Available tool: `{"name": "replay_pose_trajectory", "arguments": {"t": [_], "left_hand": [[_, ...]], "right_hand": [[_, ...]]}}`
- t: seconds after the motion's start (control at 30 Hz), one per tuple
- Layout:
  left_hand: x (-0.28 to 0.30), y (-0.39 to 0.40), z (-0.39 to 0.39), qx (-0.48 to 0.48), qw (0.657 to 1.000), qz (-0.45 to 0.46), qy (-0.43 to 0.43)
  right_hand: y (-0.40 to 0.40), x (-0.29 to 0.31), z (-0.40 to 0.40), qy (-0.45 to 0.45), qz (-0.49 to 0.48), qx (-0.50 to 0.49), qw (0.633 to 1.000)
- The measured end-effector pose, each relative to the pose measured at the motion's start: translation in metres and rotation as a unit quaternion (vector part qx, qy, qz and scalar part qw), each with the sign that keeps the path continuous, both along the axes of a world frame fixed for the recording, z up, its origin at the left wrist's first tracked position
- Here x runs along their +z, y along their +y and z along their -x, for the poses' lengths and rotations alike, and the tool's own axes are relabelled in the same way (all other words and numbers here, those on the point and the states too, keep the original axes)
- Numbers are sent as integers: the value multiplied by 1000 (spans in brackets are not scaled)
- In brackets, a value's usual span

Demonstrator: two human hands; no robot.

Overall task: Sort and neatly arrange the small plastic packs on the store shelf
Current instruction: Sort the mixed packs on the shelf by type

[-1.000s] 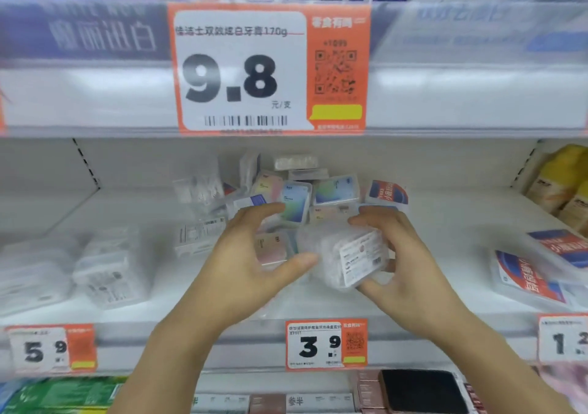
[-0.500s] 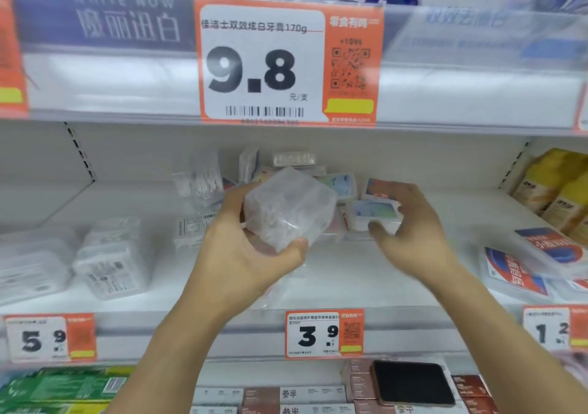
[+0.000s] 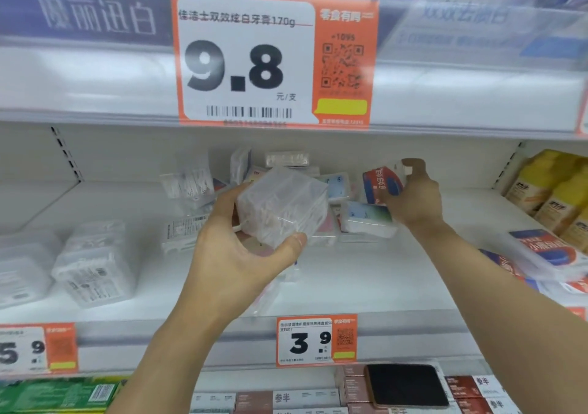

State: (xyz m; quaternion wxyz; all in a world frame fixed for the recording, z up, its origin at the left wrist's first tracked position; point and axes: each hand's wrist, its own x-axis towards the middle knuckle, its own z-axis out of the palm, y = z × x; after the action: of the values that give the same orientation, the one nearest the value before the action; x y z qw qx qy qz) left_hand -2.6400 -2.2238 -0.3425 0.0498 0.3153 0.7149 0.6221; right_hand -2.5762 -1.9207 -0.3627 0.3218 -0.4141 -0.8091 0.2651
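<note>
White shelf [image 3: 413, 286] carries a jumbled pile of packs [image 3: 350, 210] at centre rear; left hand [image 3: 235, 254] grasps a clear pack [image 3: 283, 206] above the shelf, thumb under, fingers behind. Right hand [image 3: 413, 197] pinches a red-blue pack [image 3: 380, 184] at the pile's right edge; packs look light, stiff, slick, so hold across opposite flat faces.

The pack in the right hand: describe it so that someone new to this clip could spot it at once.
Find the big 9.8 price tag; on the white shelf below it, right of the central heap, the right hand grips a clear pack. Its red and blue label sets it apart from the plain clear pack in the left hand.
</note>
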Motion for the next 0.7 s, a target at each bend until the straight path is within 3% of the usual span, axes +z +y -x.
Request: {"name": "replay_pose_trajectory", "arguments": {"t": [0.1,0.17,0.23,0.5,0.63,0.7], "left_hand": [[-2,3,-3,-7,1000,-18,-12],[-3,8,-5,-12,999,-29,-15],[-4,15,-10,-21,998,-52,-26],[-12,56,-48,-93,994,-50,-3],[-22,75,-65,-110,993,-28,-12],[-23,85,-71,-109,994,-18,-12]], "right_hand": [[-12,9,-18,117,16,29,993],[-23,18,-35,228,62,31,971],[-32,26,-56,283,84,12,955],[-45,18,-129,256,203,42,944],[-33,18,-163,172,48,-62,982],[-20,17,-179,139,-28,-119,983]]}}
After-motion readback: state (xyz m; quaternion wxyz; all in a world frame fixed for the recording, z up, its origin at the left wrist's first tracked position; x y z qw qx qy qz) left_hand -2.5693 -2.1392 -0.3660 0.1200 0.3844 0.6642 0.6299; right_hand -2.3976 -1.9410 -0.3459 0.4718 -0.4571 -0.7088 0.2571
